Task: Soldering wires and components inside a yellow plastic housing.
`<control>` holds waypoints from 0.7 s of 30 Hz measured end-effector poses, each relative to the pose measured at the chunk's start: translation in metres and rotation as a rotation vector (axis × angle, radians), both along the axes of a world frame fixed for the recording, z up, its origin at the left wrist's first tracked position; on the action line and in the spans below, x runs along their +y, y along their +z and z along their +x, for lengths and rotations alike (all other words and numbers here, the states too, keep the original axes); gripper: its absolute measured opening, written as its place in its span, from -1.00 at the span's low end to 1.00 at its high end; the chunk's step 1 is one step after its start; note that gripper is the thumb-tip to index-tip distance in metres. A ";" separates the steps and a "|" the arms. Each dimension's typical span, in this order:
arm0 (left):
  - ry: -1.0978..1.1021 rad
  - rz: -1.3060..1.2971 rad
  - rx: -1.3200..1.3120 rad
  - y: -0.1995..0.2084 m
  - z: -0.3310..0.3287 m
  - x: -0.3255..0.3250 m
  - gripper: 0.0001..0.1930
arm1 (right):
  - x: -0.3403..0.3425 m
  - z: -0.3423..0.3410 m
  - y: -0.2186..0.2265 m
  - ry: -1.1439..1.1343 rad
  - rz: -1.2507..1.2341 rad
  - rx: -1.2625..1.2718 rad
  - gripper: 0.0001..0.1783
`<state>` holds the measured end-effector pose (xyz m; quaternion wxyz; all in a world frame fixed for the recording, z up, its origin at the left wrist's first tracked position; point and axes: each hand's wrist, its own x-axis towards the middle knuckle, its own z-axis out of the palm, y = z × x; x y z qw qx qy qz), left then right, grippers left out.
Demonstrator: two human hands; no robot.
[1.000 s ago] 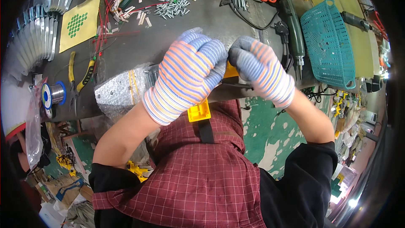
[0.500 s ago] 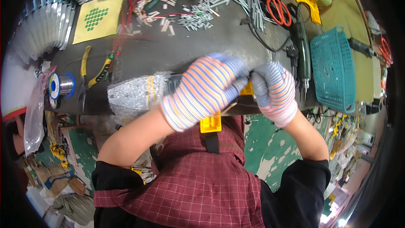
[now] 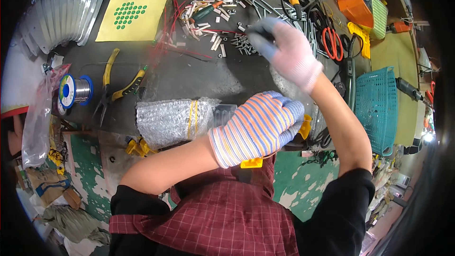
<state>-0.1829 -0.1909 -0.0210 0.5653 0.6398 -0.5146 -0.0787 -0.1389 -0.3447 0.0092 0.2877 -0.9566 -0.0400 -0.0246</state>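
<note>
My left hand (image 3: 258, 128), in a striped knit glove, is closed around a yellow plastic part (image 3: 304, 127) at the table's near edge. Only the end of the part shows past the fingertips; the rest is hidden. Over the small screws (image 3: 242, 43) is my right hand (image 3: 286, 50), gloved and somewhat blurred, thumb and forefinger apart and nothing visible between them. Long metal bolts (image 3: 270, 12) lie beyond it. Left of my left hand sits a bubble-wrapped bundle (image 3: 163, 121) with yellow bands. Another yellow piece (image 3: 251, 163) shows below my left wrist.
Yellow-handled pliers (image 3: 109, 73) and a solder spool (image 3: 76, 89) lie at left, near a yellow card (image 3: 135, 16) with green dots. A teal basket (image 3: 377, 109) and red-handled scissors (image 3: 332, 45) are at right. A green-handled screwdriver (image 3: 204, 12) lies among white pieces.
My right hand has left the left hand and moved up and away over the screws. My left hand has shifted slightly right and nearer, still holding the yellow plastic part. The view has shifted.
</note>
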 end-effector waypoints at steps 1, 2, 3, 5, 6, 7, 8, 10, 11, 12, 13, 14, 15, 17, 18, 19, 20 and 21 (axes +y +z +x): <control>0.005 0.038 -0.014 0.003 0.000 0.001 -0.85 | 0.004 0.015 -0.001 -0.066 -0.118 0.041 -0.69; 0.007 0.035 -0.012 0.004 -0.001 0.001 -0.85 | 0.006 0.029 -0.002 -0.132 -0.236 0.081 -0.66; 0.035 0.026 -0.030 0.004 0.000 0.003 -0.84 | 0.008 0.043 -0.013 -0.162 -0.302 0.023 -0.69; 0.060 0.002 -0.052 0.001 0.000 0.003 -0.83 | 0.005 0.052 -0.024 -0.181 -0.263 0.033 -0.68; 0.063 0.002 -0.049 0.001 0.000 0.003 -0.83 | 0.005 0.054 -0.025 -0.211 -0.227 0.044 -0.67; 0.074 -0.015 -0.044 0.002 0.000 0.003 -0.83 | 0.005 0.058 -0.026 -0.112 -0.209 -0.004 -0.66; 0.084 -0.033 -0.040 0.002 0.000 0.003 -0.83 | 0.006 0.062 -0.026 -0.111 -0.208 -0.003 -0.66; 0.073 -0.028 -0.037 -0.002 0.001 0.004 -0.82 | 0.019 0.071 -0.023 0.001 -0.344 -0.036 -0.65; 0.065 -0.024 -0.037 -0.003 0.002 0.004 -0.82 | 0.026 0.074 -0.019 -0.041 -0.362 0.059 -0.64; 0.065 -0.022 -0.034 -0.003 0.001 0.004 -0.82 | 0.027 0.074 -0.021 -0.040 -0.360 0.062 -0.64; 0.086 -0.027 -0.047 -0.002 0.000 0.003 -0.82 | 0.028 0.075 -0.022 -0.026 -0.438 0.019 -0.63; 0.106 -0.033 -0.059 -0.001 -0.001 0.003 -0.82 | 0.029 0.075 -0.023 -0.012 -0.517 -0.024 -0.62; 0.107 -0.030 -0.060 -0.001 -0.002 0.003 -0.82 | 0.030 0.076 -0.023 -0.011 -0.514 -0.025 -0.62; 0.092 -0.028 -0.059 -0.002 -0.003 0.002 -0.83 | 0.032 0.078 -0.023 0.003 -0.590 0.007 -0.65; 0.081 -0.029 -0.061 -0.002 -0.003 0.001 -0.83 | 0.032 0.077 -0.022 0.000 -0.631 0.025 -0.66; 0.066 -0.016 -0.065 -0.002 -0.002 0.000 -0.83 | 0.032 0.074 -0.027 0.003 -0.661 -0.065 -0.69; 0.049 -0.004 -0.068 -0.001 -0.002 -0.001 -0.83 | 0.028 0.071 -0.026 -0.015 -0.664 -0.063 -0.69; 0.039 0.009 -0.058 0.000 -0.001 -0.001 -0.84 | 0.027 0.068 -0.023 0.012 -0.620 -0.066 -0.71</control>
